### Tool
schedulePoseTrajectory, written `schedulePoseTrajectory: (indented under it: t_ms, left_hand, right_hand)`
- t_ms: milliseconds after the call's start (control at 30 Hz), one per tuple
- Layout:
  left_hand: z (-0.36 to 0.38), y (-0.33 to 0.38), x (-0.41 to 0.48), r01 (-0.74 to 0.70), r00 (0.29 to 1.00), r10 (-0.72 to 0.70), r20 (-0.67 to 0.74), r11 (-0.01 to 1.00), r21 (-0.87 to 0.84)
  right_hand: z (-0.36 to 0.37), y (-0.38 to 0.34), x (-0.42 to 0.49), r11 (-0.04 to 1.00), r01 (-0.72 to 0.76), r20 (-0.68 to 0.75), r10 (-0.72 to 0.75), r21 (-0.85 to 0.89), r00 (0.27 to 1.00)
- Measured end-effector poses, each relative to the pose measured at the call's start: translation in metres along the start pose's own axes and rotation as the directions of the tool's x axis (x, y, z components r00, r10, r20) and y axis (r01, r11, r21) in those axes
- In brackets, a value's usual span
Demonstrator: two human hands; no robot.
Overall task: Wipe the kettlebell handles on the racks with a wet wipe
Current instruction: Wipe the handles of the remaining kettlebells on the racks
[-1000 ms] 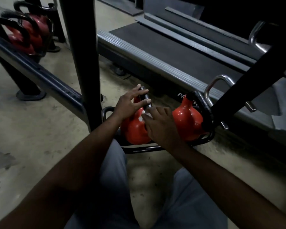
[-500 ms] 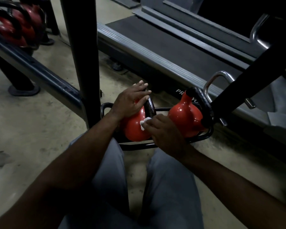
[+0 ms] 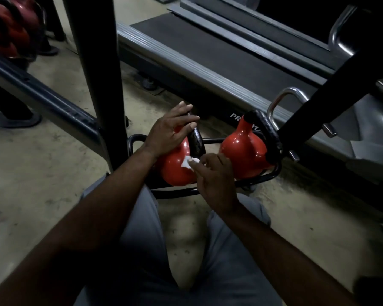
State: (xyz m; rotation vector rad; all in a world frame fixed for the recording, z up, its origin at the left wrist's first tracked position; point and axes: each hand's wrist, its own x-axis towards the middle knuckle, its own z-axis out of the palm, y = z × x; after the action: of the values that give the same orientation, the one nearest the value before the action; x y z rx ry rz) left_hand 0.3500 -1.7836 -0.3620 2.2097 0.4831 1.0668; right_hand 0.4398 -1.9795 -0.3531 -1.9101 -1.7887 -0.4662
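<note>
Two red kettlebells with black handles sit side by side in a low black rack (image 3: 259, 178) on the floor. My left hand (image 3: 168, 133) grips the top of the black handle (image 3: 196, 144) of the near kettlebell (image 3: 175, 171). My right hand (image 3: 215, 180) pinches a small white wet wipe (image 3: 187, 162) against the lower end of that handle, where it meets the red body. The second kettlebell (image 3: 243, 151) stands to the right, untouched, its handle (image 3: 268, 133) tilted right.
A black upright post (image 3: 97, 74) rises just left of the rack, with a slanted dark bar (image 3: 42, 100) at far left. More red kettlebells (image 3: 7, 29) sit at top left. A treadmill deck (image 3: 219, 56) lies behind. My grey-trousered knees (image 3: 142, 228) are below.
My right hand has slid the wipe down the handle toward the red body. My left hand keeps its hold on the handle's top. The view has shifted slightly.
</note>
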Motion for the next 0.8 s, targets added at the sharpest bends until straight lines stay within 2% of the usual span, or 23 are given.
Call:
schedulePoseTrajectory:
  t_ms: [100,200,300,433,567,600,667,733,767,800]
  left_hand:
    - [-0.001,0.001,0.0,0.017,1.0,-0.017,-0.016,1.0,-0.011]
    - [0.0,0.002,-0.002,0.022,0.999,-0.022,-0.026,1.0,-0.016]
    - [0.0,0.005,-0.002,0.043,0.999,-0.043,-0.015,0.999,-0.017]
    - [0.0,0.005,-0.002,0.05,0.999,-0.051,-0.015,0.999,-0.022]
    - [0.003,0.006,-0.003,0.063,0.998,-0.064,-0.026,0.998,-0.029]
    - [0.004,0.006,-0.003,0.064,0.997,-0.065,-0.035,0.998,-0.027]
    - [0.005,0.008,-0.002,0.073,0.996,-0.074,-0.046,0.997,-0.024]
    - [0.004,0.008,-0.001,0.09,0.995,-0.091,-0.035,0.995,-0.029]
    - [0.003,0.009,-0.002,0.102,0.994,-0.103,-0.028,0.994,-0.03]
    - [0.003,0.013,-0.002,0.113,0.993,-0.113,-0.023,0.993,-0.024]
  right_hand:
    - [0.002,0.001,0.001,0.985,-0.082,-0.099,0.098,0.153,0.99]
    - [0.0,-0.008,0.005,0.914,-0.238,-0.175,0.306,0.328,0.936]
    - [0.004,-0.014,-0.013,0.832,-0.334,-0.112,0.421,0.443,0.9]
    - [0.004,-0.008,-0.007,0.622,-0.574,0.081,0.637,0.532,0.766]
    - [0.014,-0.001,-0.018,0.528,-0.623,0.227,0.629,0.577,0.743]
    - [0.014,0.001,-0.021,0.468,-0.643,0.286,0.626,0.606,0.726]
    - [0.009,0.009,-0.005,0.281,-0.68,0.414,0.619,0.678,0.668]
    - [0.0,0.019,0.025,0.124,-0.688,0.533,0.541,0.715,0.651]
    - [-0.005,0.021,0.034,0.111,-0.689,0.565,0.486,0.716,0.667]
    - [-0.009,0.021,0.037,0.157,-0.678,0.556,0.456,0.718,0.695]
